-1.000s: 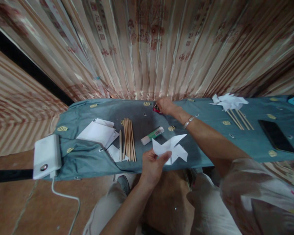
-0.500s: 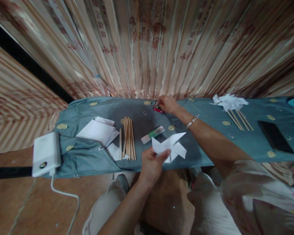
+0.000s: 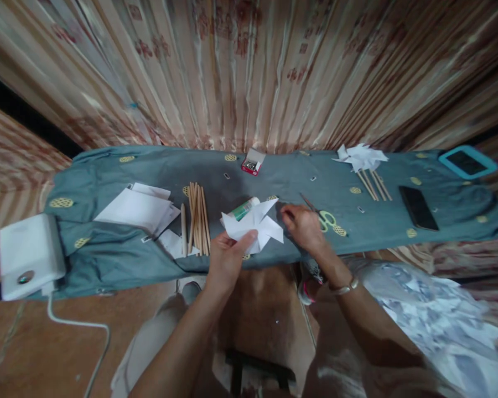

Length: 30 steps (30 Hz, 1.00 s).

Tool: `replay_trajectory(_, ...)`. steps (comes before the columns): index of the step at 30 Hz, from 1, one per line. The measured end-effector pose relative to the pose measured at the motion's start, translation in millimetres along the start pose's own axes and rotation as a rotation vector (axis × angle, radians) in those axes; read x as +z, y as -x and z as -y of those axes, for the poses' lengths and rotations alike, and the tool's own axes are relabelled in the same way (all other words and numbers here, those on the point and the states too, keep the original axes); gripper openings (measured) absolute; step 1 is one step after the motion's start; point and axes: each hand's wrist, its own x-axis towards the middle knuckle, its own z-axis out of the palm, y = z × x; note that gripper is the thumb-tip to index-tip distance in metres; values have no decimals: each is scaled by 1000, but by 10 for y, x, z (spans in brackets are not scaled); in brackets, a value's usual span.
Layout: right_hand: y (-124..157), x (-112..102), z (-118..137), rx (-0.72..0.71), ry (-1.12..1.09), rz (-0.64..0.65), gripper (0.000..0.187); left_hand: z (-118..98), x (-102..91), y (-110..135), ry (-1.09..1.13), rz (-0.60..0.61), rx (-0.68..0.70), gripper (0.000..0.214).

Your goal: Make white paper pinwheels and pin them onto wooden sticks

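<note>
My left hand (image 3: 228, 258) is closed on a folded white paper pinwheel (image 3: 255, 225), held just above the near edge of the blue cloth-covered table (image 3: 108, 254). My right hand (image 3: 302, 225) is beside the pinwheel's right side, fingers pinched together on something too small to make out. A small red box of pins (image 3: 251, 163) lies open at the back of the table. A glue stick (image 3: 244, 208) lies just behind the pinwheel, and green-handled scissors (image 3: 326, 219) lie right of my right hand.
Wooden sticks (image 3: 196, 224) and white paper sheets (image 3: 139, 209) lie to the left. Finished pinwheels on sticks (image 3: 363, 163), a black phone (image 3: 418, 207) and a turquoise-framed tablet (image 3: 467, 161) lie to the right. A white box with a cable (image 3: 29, 257) sits at the left end. Curtains hang behind.
My right hand has drawn back from the red box at the table's far edge to beside the pinwheel. The view has shifted, and the scissors now show.
</note>
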Motion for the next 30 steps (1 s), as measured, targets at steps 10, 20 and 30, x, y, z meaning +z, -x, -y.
replay_trajectory(10,212,48,-124,18,-132,-46,29,84,19,-74,-44,1,66,39)
replay_trajectory(20,-26,-38,-110,219,-107,82,20,168,76,-102,-77,-5,87,37)
replay_trajectory(30,43,-90,-35,88,-96,171,12,236,69,-128,-60,20,43,39)
